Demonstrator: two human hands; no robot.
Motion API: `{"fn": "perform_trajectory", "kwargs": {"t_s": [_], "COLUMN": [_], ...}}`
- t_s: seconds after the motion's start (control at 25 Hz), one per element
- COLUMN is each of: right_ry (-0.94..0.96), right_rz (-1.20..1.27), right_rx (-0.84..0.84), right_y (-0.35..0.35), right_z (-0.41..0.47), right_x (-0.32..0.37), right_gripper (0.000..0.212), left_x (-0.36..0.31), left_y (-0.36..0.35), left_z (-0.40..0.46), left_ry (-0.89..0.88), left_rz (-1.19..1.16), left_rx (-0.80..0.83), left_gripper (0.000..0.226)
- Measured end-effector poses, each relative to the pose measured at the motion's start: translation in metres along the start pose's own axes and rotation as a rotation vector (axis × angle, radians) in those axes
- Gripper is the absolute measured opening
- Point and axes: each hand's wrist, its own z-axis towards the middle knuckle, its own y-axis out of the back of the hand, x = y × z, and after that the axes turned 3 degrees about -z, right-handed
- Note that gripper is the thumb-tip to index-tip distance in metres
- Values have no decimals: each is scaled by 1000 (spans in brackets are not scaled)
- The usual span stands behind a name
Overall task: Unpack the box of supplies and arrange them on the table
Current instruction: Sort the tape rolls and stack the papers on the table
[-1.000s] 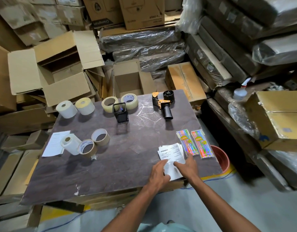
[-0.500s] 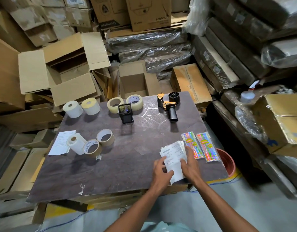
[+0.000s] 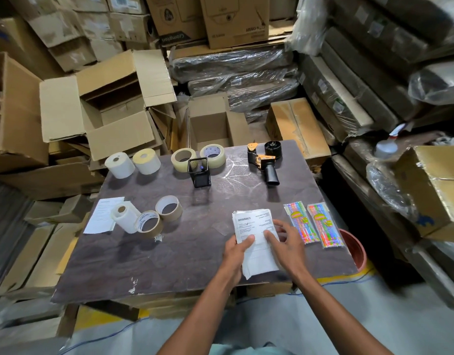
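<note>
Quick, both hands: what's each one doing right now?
Left hand: open, fingers flat on the stack of printed papers.
Right hand: open, fingertips touching the same stack.

On the table [image 3: 169, 265] there are four tape rolls: two clear ones [image 3: 183, 160] [image 3: 212, 156] far and two brown ones [image 3: 168, 208] [image 3: 147, 224] at the left. There are three white paper rolls [image 3: 119, 165] [image 3: 146, 161] [image 3: 124, 217], two packets of coloured pens [image 3: 299, 222] [image 3: 324, 225], one tape dispenser [image 3: 265, 160] and one black mesh holder [image 3: 199, 172]. I count also one stack of printed papers [image 3: 254, 226] near and one single sheet [image 3: 101, 215] at the left.

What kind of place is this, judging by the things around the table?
Most likely a warehouse or stockroom: stacked cardboard boxes, plastic-wrapped bundles, and packing gear on the table, such as a tape dispenser.
</note>
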Motion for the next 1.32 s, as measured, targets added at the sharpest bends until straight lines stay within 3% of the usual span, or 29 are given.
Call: {"fn": "perform_trajectory", "kwargs": {"t_s": [0.24,0.52,0.72,0.84,1.32], "right_ry": [-20,-35,-19,-6,604], "right_rz": [91,199,194,155,-349], "right_rx": [-8,14,61,40,26], "right_y": [-3,-8,-9,-8,-5], "right_z": [-2,-6,-9,-7,-7], "right_x": [8,1,2,1,5], "right_gripper": [23,9,28,28,22], "left_x": [0,2,-1,-1,0], "left_y": [12,21,24,25,28], "left_z": [-19,-21,-22,-21,-15], "left_ry": [-113,-102,-182,-184,-148], "left_rz": [68,-3,64,63,-34], "left_rx": [-71,-133,-151,-146,-117], "left_gripper": [20,23,14,17,28]}}
